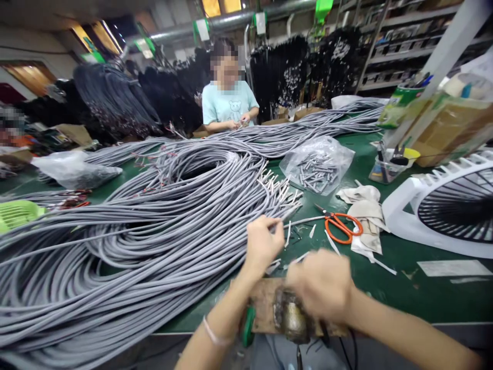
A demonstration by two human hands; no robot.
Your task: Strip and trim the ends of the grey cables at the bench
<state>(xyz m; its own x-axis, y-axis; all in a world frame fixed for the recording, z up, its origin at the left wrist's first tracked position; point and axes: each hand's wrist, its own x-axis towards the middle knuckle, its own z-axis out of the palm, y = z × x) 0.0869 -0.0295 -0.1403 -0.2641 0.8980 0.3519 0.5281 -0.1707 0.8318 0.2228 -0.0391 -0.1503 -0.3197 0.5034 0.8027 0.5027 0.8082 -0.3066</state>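
Note:
My left hand [264, 244] is closed, thumb and fingers pinched, beside the white stripped ends of a large bundle of grey cables [185, 226]. A single grey cable [308, 220] sticks out to the right past its fingertips and appears to be held there. My right hand [321, 285] is smeared by motion and curled into a fist over a worn metal device [293, 316] fixed on a wooden board [264, 303] at the table's front edge. What the right fingers grip, if anything, is hidden. Scissors with orange handles [342, 228] lie to the right of both hands.
White cloth gloves [367, 218] lie by a white fan [454, 205] on the right. A clear bag of short grey pieces [318, 167] sits behind the cable ends. White scraps litter the green table [389, 293]. Across it, a person [230, 105] handles small parts.

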